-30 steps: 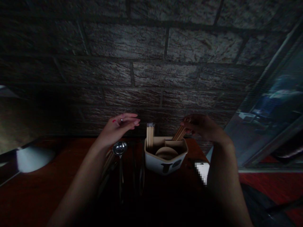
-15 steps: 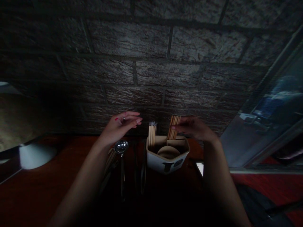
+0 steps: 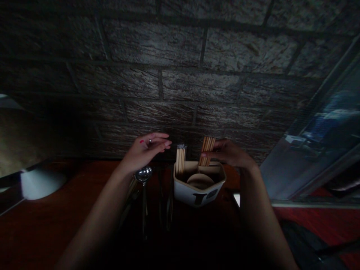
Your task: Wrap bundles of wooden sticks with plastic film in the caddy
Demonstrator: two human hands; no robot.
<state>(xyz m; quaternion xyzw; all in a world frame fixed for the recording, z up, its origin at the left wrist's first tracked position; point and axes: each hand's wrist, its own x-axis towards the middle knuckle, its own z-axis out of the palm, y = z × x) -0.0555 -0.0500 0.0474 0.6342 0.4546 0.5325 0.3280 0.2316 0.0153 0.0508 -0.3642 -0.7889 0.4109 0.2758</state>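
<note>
The right hand (image 3: 229, 153) is closed around upright brown chopsticks (image 3: 207, 151), wrist bent inward. To their left, the left hand (image 3: 149, 149) is half open, empty, fingers pointing inward.

My reddish-brown wooden table (image 3: 81, 191), white divided utensil holder (image 3: 187, 193), metal ladle (image 3: 144, 174), pale lampshade-like object (image 3: 41, 183), partly hidden phone-like object (image 3: 237, 198)

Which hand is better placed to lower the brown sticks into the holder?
Right, I'd judge. The right hand grips the brown sticks at the back of the holder. The left hand is open, with no object visible in it, and the pale sticks stand between.
</note>
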